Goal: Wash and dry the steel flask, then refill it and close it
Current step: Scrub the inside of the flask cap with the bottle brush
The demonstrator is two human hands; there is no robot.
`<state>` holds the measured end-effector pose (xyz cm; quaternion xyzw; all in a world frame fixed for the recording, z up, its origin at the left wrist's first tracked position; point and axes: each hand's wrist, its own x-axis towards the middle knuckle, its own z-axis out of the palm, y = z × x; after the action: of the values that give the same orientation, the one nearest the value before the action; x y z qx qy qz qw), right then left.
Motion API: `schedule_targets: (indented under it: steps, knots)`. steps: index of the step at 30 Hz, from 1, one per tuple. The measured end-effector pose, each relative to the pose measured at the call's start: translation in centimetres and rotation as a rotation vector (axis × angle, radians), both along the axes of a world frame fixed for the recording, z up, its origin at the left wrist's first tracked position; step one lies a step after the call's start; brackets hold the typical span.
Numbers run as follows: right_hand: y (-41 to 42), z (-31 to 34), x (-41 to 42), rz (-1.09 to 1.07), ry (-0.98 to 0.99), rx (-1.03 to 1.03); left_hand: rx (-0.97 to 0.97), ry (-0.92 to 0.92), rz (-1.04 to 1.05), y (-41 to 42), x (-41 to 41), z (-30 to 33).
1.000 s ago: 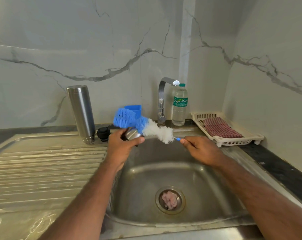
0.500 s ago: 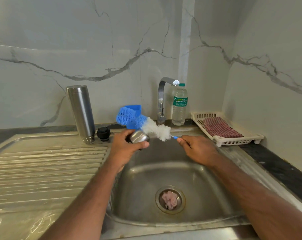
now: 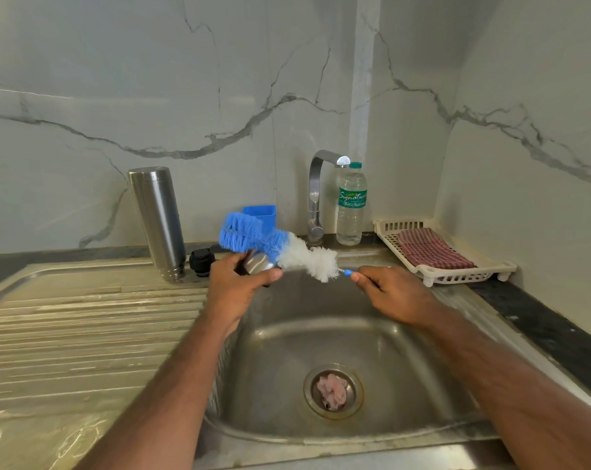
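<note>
Over the sink (image 3: pixel 321 337), the left hand (image 3: pixel 235 286) holds a small steel cup (image 3: pixel 258 262) and the right hand (image 3: pixel 394 293) pinches the brush (image 3: pixel 277 245) rubbing it, while the flask (image 3: pixel 158 222) stands upside down at the surface's back edge, so drying, filling and closing are left.

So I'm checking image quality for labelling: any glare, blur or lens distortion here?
Head view: wide-angle bending curves the counter edge; glare streaks the draining board; the brush is slightly motion-blurred; the steel flask and water bottle stay sharp.
</note>
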<state>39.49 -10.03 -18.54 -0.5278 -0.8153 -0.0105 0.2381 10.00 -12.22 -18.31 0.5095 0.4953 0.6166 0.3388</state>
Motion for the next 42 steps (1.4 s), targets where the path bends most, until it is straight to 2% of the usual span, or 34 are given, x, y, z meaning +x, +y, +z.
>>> schedule_targets:
  steps: [5,10,15,20,25,29,34,38,42]
  knots:
    - [0.5,0.0,-0.9,-0.067,-0.057,0.038,0.005,0.074,-0.082,-0.4,0.7,-0.1]
    - [0.2,0.0,0.5,-0.028,-0.014,0.057,0.016,-0.032,-0.026,0.0,-0.3,0.2]
    - [0.3,0.0,-0.9,-0.017,-0.022,0.074,-0.017,0.079,-0.099,-0.3,0.5,-0.3]
    - [0.1,0.1,-0.1,0.000,-0.016,0.085,-0.012,-0.031,-0.024,0.4,-1.1,-0.1]
    - [0.5,0.0,-1.3,-0.047,-0.042,0.078,-0.001,0.098,-0.095,-0.2,0.9,-0.3]
    - [0.2,0.2,0.5,-0.032,-0.022,0.073,0.016,-0.026,-0.021,0.3,-0.5,0.1]
    - [0.5,0.0,-0.8,-0.023,-0.035,0.088,-0.024,0.066,-0.130,-0.1,0.6,-0.4]
    - [0.3,0.1,0.3,0.001,-0.032,0.087,-0.014,-0.070,-0.050,0.1,-0.8,0.1]
    - [0.6,0.0,-0.5,-0.042,-0.047,0.074,-0.022,0.036,-0.125,-0.3,-0.1,-0.1]
